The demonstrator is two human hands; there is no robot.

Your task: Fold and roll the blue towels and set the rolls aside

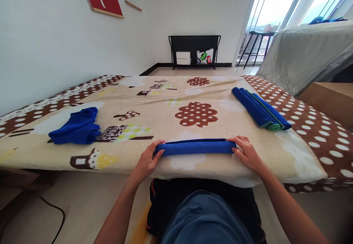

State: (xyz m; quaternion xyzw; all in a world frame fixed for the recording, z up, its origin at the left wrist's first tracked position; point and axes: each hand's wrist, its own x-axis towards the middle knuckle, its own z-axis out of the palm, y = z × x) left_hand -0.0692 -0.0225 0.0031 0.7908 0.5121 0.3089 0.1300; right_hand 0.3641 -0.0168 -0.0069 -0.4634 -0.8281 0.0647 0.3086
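Note:
A blue towel [195, 147], folded or rolled into a long narrow strip, lies crosswise near the front edge of the patterned blanket [162, 113]. My left hand [149, 159] grips its left end, thumb in front and fingers behind. At the other end, my right hand [245, 151] pinches the towel the same way. Off to the left is a crumpled blue cloth [77, 126]. Several rolled blue towels [259, 110], some with green edges, rest side by side on the right, apart from my hands.
Behind the blanket-covered surface stands a black rack [194, 43] with white boxes. A cardboard box [328, 100] and a grey-covered piece of furniture [309, 49] are on the right. A stool [257, 45] stands by the window. A dark cable [59, 209] runs along the floor at left.

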